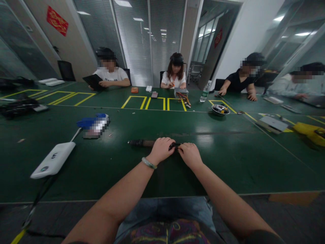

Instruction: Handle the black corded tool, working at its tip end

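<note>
Two hands, the left (161, 150) wearing one pale bangle (149, 163) and the right (190, 155), meet on one long dark object (144, 143) lying on the green counter (228, 162), their fingers (169, 145) curled closed around its black end. Off to the left lies one white device (53, 160); ahead are one steel bowl (220, 109) and four co-workers (175, 76).
</note>
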### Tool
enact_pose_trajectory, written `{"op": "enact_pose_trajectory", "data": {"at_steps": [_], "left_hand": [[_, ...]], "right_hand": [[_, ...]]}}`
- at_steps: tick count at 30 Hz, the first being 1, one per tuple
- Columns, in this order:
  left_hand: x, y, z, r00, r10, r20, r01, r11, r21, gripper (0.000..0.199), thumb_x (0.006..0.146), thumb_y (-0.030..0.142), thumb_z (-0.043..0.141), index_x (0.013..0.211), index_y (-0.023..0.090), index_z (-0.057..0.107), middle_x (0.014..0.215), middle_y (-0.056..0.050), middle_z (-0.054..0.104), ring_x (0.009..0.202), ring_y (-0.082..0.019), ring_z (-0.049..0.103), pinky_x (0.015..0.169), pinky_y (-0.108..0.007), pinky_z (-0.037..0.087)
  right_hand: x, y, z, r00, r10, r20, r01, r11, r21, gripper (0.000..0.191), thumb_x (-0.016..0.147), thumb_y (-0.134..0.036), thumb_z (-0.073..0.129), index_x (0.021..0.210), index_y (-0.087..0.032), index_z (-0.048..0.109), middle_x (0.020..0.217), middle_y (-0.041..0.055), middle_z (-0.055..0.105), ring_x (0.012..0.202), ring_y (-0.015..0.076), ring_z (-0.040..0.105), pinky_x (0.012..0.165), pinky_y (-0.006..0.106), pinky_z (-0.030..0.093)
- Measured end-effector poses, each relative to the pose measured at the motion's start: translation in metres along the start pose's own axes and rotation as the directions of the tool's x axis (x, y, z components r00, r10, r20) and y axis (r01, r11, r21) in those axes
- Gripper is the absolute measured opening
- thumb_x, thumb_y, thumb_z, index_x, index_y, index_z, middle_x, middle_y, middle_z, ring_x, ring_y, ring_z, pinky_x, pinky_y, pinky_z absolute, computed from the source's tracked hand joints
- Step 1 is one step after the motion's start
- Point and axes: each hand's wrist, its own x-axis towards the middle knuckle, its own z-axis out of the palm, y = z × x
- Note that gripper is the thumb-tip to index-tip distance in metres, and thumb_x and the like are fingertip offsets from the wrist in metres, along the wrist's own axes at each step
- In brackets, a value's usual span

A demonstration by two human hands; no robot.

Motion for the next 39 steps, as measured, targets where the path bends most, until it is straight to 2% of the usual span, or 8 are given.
{"op": "enact_pose_trajectory", "data": {"at_steps": [14,29,39], "left_hand": [[-0.002,-0.001,0.0,1.0,0.008,-0.02,-0.009,1.0,-0.014,0.023,0.088,0.032,0.058,0.11,0.025,0.061,0.106,-0.003,0.064,0.099,-0.022,0.058,0.088,-0.038,0.042],[0.001,0.0,0.001,1.0,0.001,-0.004,-0.001,1.0,-0.003,0.019,0.091,0.03,0.056,0.108,0.025,0.062,0.104,-0.003,0.065,0.097,-0.022,0.058,0.086,-0.037,0.04],[0.0,0.0,0.0,1.0,-0.003,0.003,0.003,1.0,-0.004,0.021,0.091,0.03,0.054,0.11,0.025,0.061,0.106,-0.004,0.064,0.098,-0.022,0.057,0.085,-0.037,0.04]], "right_hand": [[-0.002,0.008,0.003,0.998,0.059,-0.035,-0.058,0.998,0.016,0.015,0.095,-0.024,0.052,0.093,-0.021,0.067,0.096,0.005,0.067,0.092,0.0201,0.058,0.085,0.032,0.036],[0.002,0.01,0.007,0.995,-0.07,-0.072,0.072,0.997,0.035,0.012,0.094,-0.024,0.056,0.093,-0.022,0.068,0.091,0.0028,0.067,0.089,0.019,0.058,0.084,0.032,0.035],[0.006,0.01,0.012,0.997,-0.001,-0.083,0.007,0.998,0.065,0.014,0.094,-0.025,0.054,0.091,-0.022,0.067,0.092,0.0039,0.068,0.089,0.019,0.06,0.085,0.032,0.037]]}}
